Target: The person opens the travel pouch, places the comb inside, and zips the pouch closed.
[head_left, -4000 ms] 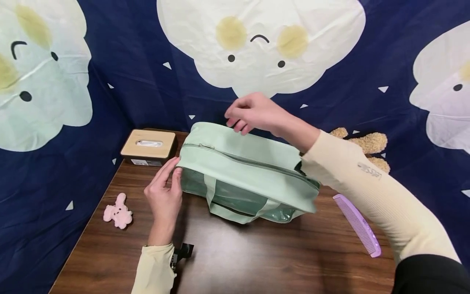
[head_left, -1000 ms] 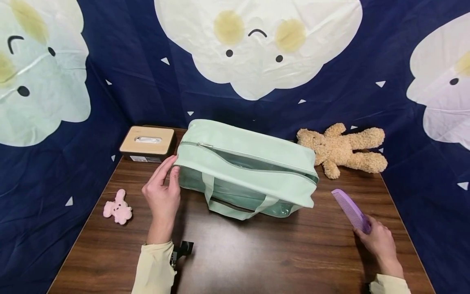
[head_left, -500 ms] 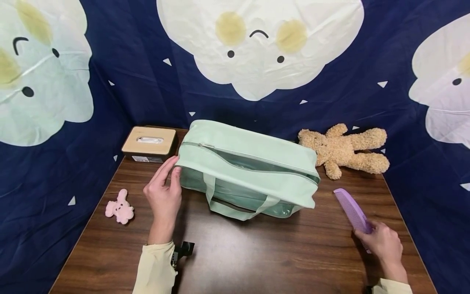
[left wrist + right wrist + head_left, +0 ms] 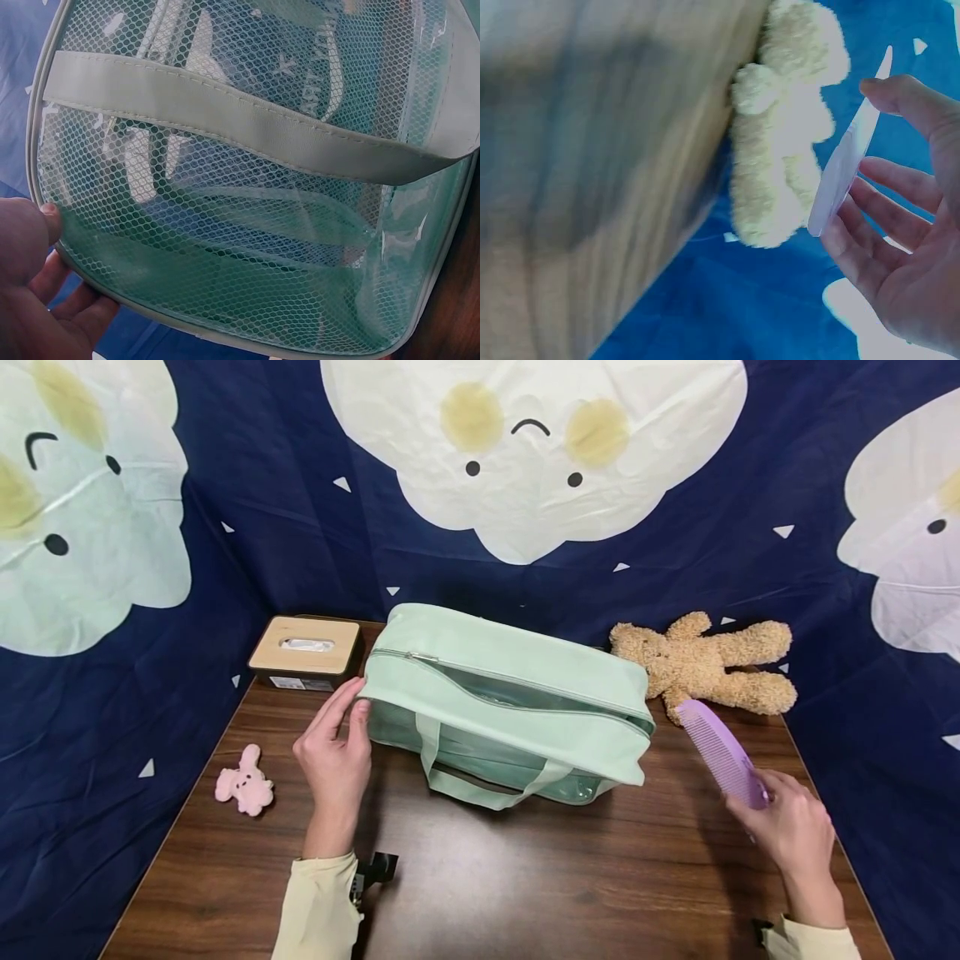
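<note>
A mint-green bag (image 4: 510, 727) with see-through mesh sides stands on the table, its top zipper partly undone and the slot gaping toward the right. My left hand (image 4: 335, 764) holds its left edge; in the left wrist view the thumb lies on the near side of the rim and the fingers curl behind it. My right hand (image 4: 787, 822) pinches a purple comb (image 4: 720, 752) by its lower end, thumb against fingers. The comb is raised off the table, teeth toward the bag. Seen edge-on in the right wrist view is the same comb (image 4: 847, 161).
A tan teddy bear (image 4: 697, 664) lies behind the comb, right of the bag. At the back left sits a tissue box (image 4: 307, 652) with a wooden lid. A small pink plush toy (image 4: 246, 783) lies left of my left hand. Cloud-print navy cloth surrounds the table (image 4: 570, 877).
My right hand left the bag's top and took hold of the comb on the table, then lifted it. The bag's slot now gapes visibly. My left hand has stayed at the bag's edge.
</note>
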The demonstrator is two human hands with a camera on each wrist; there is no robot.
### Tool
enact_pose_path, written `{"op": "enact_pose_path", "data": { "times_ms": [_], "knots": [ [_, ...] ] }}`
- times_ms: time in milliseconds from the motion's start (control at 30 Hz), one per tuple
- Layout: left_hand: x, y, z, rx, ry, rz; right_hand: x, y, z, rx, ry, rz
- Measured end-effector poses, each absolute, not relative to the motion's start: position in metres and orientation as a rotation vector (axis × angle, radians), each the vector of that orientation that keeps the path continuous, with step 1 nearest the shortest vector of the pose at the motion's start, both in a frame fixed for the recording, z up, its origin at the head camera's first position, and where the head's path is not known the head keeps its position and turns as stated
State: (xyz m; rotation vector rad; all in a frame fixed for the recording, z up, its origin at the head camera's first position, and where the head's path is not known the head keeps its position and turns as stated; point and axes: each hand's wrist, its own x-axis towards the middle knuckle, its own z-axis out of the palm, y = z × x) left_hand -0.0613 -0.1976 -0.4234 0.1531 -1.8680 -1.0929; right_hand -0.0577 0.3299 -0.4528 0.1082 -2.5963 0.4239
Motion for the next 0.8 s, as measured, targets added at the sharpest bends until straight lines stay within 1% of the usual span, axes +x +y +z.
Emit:
{"op": "enact_pose_path", "data": {
  "times_ms": [167,400,800],
  "knots": [
    [-0.061,-0.198,-0.425,0.162,-1.877,-1.095,-0.059,0.318,-0.436,0.137,-2.566,0.433],
    [-0.061,-0.199,-0.425,0.179,-1.881,-1.095,-0.066,0.304,-0.42,0.254,-2.442,0.47],
    [-0.061,-0.197,-0.424,0.168,-1.871,-1.095,-0.082,0.281,-0.398,0.348,-2.356,0.71]
  ]
}}
